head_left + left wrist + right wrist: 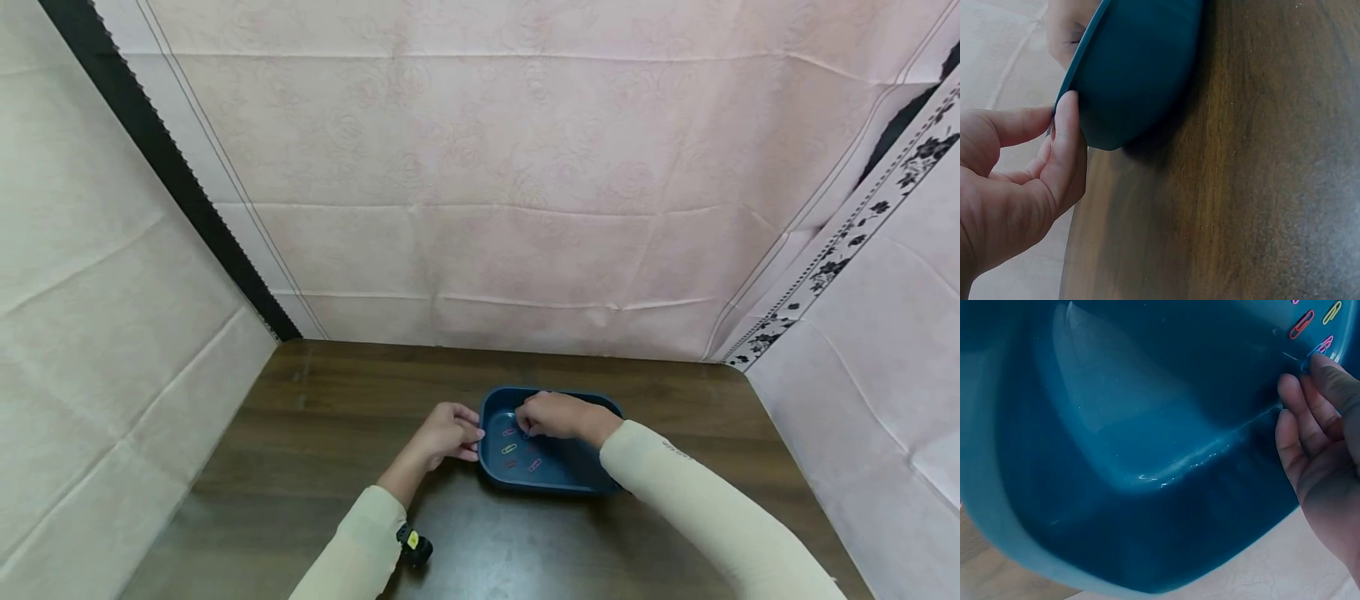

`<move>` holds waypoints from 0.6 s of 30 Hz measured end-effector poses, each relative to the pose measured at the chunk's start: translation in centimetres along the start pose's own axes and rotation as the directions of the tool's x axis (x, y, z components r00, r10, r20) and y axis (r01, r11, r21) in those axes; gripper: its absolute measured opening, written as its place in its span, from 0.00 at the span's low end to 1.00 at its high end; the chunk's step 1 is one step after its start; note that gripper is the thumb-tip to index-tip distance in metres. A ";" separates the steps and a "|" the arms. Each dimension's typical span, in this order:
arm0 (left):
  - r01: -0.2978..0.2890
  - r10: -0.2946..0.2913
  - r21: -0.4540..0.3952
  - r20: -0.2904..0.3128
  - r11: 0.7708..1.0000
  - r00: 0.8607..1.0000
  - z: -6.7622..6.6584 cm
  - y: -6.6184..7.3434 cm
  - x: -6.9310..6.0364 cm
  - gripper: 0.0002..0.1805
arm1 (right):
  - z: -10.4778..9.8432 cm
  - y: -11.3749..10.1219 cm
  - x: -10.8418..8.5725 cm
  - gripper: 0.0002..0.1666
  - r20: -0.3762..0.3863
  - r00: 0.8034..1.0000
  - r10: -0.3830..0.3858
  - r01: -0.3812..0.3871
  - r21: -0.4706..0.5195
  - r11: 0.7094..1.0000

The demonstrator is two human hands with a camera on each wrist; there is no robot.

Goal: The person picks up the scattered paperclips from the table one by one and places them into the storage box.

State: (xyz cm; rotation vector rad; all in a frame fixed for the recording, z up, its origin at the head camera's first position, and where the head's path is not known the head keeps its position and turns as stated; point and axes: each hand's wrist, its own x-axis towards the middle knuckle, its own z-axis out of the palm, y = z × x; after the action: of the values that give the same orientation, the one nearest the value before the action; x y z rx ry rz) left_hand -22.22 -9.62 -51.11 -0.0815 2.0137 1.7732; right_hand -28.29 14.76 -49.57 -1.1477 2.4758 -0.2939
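Observation:
A blue tray [564, 467] with rounded corners holds several small coloured paper clips, among them a yellow clip [509, 448] and a pink clip [535, 464]. My left hand [450, 435] pinches the tray's left rim between thumb and fingers; the left wrist view shows this hand [1029, 169] on the rim of the tray [1141, 69]. Inside the tray, toward its far left part, is my right hand [558, 415]. In the right wrist view the right hand [1325, 425] pinches a blue paper clip [1305, 365], beside a pink clip [1325, 344] and a red clip [1302, 324].
The tray stands on a brown wooden table [337, 417]. Pale cloth hangs behind the table [487, 167] and along both sides. A black device with a yellow-green mark [415, 546] is on my left wrist.

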 end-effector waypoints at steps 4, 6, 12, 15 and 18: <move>-0.003 0.003 0.002 -0.001 1.000 1.000 0.0 0.1 -0.2 0.16 | 0.3 0.2 0.2 0.05 0.014 1.000 0.017 -0.017 -0.015 1.000; -0.003 0.003 0.002 -0.001 1.000 1.000 0.0 0.1 -0.2 0.16 | 0.5 0.3 0.3 0.05 0.020 1.000 0.024 -0.024 -0.021 0.999; 0.007 -0.007 0.007 -0.002 1.000 1.000 0.0 0.2 -0.3 0.16 | 0.6 0.5 0.6 0.07 0.032 0.999 0.028 -0.027 -0.028 0.999; 0.010 -0.010 0.005 0.000 1.000 1.000 0.0 0.3 -0.3 0.15 | 0.6 0.5 0.7 0.08 0.044 0.998 0.033 -0.031 -0.039 0.999; 0.011 -0.011 0.009 0.000 1.000 1.000 0.1 0.3 -0.3 0.14 | 0.5 0.4 0.8 0.08 0.053 0.998 0.036 -0.034 -0.044 0.998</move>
State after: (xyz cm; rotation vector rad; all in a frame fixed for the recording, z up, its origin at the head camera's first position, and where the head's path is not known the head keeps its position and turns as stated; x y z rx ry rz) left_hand -22.07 -9.58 -50.74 -0.0897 2.0168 1.7577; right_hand -28.83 14.46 -50.36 -1.1136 2.4636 -0.1984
